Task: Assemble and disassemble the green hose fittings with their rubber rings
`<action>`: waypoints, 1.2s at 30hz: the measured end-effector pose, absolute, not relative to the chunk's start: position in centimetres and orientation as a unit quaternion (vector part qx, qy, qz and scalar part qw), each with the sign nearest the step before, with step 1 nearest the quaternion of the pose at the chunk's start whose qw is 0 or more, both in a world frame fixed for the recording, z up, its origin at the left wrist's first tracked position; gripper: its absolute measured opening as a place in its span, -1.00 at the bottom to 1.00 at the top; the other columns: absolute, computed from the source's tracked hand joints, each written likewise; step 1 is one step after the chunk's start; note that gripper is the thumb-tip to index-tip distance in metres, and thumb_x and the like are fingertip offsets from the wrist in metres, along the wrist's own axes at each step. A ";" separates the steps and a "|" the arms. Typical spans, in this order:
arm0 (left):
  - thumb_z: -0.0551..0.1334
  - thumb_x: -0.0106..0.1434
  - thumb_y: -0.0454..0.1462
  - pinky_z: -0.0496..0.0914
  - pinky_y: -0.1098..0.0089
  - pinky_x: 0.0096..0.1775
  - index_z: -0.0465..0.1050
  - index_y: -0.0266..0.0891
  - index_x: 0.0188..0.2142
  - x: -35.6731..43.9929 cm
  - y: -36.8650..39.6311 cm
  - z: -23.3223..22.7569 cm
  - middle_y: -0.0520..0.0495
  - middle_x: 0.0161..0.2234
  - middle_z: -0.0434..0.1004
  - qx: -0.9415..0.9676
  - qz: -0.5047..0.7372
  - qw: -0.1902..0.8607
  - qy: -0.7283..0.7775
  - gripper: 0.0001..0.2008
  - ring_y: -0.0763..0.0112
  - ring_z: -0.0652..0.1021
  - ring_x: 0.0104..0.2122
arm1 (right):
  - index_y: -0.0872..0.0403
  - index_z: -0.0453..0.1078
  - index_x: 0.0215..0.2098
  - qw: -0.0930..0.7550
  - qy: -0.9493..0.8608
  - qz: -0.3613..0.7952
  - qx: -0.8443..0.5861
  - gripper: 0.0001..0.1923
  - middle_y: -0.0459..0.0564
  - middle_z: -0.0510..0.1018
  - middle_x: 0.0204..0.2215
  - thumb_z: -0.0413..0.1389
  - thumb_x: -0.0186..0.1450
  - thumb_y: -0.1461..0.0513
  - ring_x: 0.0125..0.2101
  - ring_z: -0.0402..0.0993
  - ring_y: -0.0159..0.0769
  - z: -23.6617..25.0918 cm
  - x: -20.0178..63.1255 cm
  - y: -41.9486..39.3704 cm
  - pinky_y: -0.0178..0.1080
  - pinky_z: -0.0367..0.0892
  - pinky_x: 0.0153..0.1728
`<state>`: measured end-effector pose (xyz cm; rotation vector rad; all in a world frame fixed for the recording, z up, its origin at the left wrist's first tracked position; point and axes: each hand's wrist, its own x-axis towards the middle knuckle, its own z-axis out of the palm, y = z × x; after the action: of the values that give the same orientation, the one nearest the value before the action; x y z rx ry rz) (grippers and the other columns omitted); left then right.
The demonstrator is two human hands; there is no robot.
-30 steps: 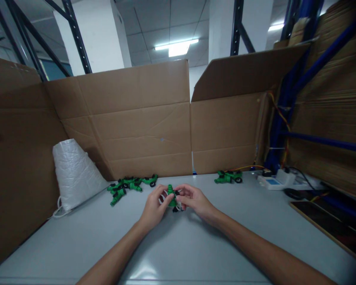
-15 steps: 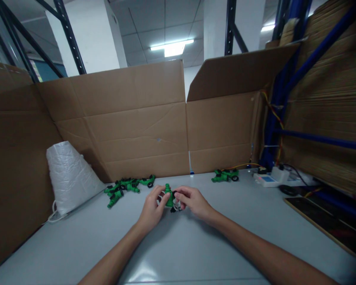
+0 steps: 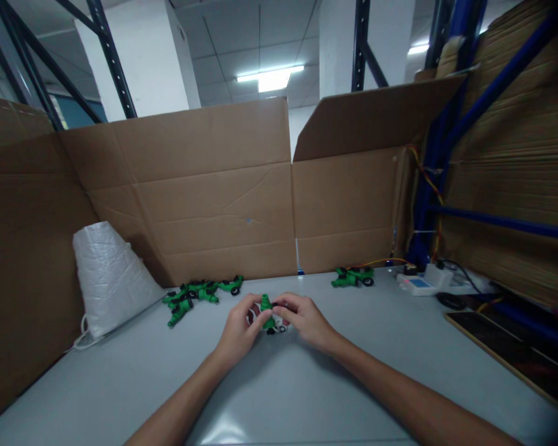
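Observation:
My left hand (image 3: 240, 323) is closed around a small green plastic part with black fittings (image 3: 266, 303), thumb in front and fingers behind. The part stands roughly upright just above the table, its narrow end up. My right hand (image 3: 307, 320) pinches at its right side, where a small dark piece shows near the fingertips. Below the fingers are a black bit and pale, ring-like bits, too small to make out. Some of the part is hidden by my fingers.
Several similar green parts (image 3: 199, 291) lie in a pile at the back left, and more green parts (image 3: 352, 276) lie at the back right. A white wrapped bundle (image 3: 109, 279) stands left. A power strip (image 3: 428, 280) and dark panel (image 3: 516, 353) are right. Cardboard walls (image 3: 214, 204) enclose the table.
The green part has tilted slightly and its top has shifted a little right and down between my hands. My right fingers have moved slightly along its side.

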<state>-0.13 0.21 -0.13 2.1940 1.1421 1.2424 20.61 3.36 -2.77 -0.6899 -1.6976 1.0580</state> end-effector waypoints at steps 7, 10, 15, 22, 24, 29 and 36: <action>0.28 0.42 -0.07 0.36 0.40 -0.26 0.55 -0.23 -0.09 0.1 0.4 -0.1 -0.05 -0.29 0.56 0.755 0.457 0.220 0.415 -0.72 0.34 0.51 -0.34 | 0.02 0.36 -0.25 0.510 -0.673 0.458 -0.279 -0.64 -0.16 0.45 -0.42 0.29 0.31 -0.06 -0.47 0.43 -0.34 -2.9 20.7 3.4 -0.30 0.34 -0.44; 0.31 0.39 -0.06 0.35 0.42 -0.30 0.55 -0.24 -0.07 0.1 0.4 -0.1 -0.03 -0.32 0.56 0.743 0.465 0.234 0.421 -0.70 0.36 0.49 -0.38 | 0.02 0.36 -0.25 0.499 -0.682 0.456 -0.280 -0.62 -0.16 0.45 -0.43 0.23 0.36 -0.10 -0.50 0.43 -0.36 -2.7 20.8 3.3 -0.30 0.30 -0.45; 0.31 0.39 -0.06 0.33 0.44 -0.34 0.56 -0.24 -0.07 0.1 0.4 -0.4 0.01 -0.41 0.47 0.737 0.472 0.244 0.418 -0.70 0.37 0.45 -0.41 | 0.03 0.33 -0.29 0.467 -0.693 0.484 -0.259 -0.55 -0.13 0.49 -0.44 0.15 0.40 -0.17 -0.51 0.39 -0.37 -2.3 20.8 3.0 -0.30 0.28 -0.45; 0.19 0.49 -0.08 0.37 0.38 -0.23 0.56 -0.24 -0.17 0.6 -0.1 0.3 -0.06 -0.32 0.47 0.783 0.442 0.197 0.390 -0.70 0.31 0.47 -0.30 | 0.04 0.34 -0.32 0.456 -0.710 0.475 -0.250 -0.52 -0.14 0.49 -0.47 0.14 0.40 -0.19 -0.52 0.34 -0.37 -2.0 21.0 3.2 -0.31 0.24 -0.46; 0.15 0.51 -0.09 0.36 0.37 -0.21 0.56 -0.23 -0.21 0.7 -0.4 0.7 -0.06 -0.33 0.46 0.797 0.428 0.173 0.390 -0.69 0.29 0.46 -0.29 | 0.04 0.33 -0.33 0.459 -0.710 0.471 -0.251 -0.52 -0.13 0.50 -0.47 0.14 0.40 -0.19 -0.52 0.33 -0.38 -2.3 20.9 3.3 -0.31 0.23 -0.46; 0.15 0.51 -0.10 0.38 0.32 -0.09 0.57 -0.23 -0.11 0.7 -0.7 0.9 -0.12 -0.23 0.53 0.801 0.429 0.149 0.390 -0.70 0.24 0.51 -0.20 | 0.03 0.30 -0.34 0.466 -0.715 0.456 -0.252 -0.52 -0.15 0.47 -0.47 0.12 0.42 -0.18 -0.54 0.30 -0.39 -2.4 20.8 3.1 -0.31 0.20 -0.47; 0.19 0.47 -0.03 0.46 0.30 -0.04 0.55 -0.25 0.04 1.2 0.7 -0.4 -0.14 -0.10 0.62 0.731 0.489 0.290 0.378 -0.62 0.22 0.57 -0.11 | 0.05 0.38 -0.33 0.476 -0.748 0.374 -0.273 -0.59 -0.15 0.43 -0.46 0.12 0.46 -0.09 -0.42 0.32 -0.34 -0.1 21.4 2.3 -0.30 0.19 -0.36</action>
<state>1.20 0.69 -0.36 1.9492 1.0091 1.3046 21.45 2.28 -0.10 -0.6680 -1.8275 0.9138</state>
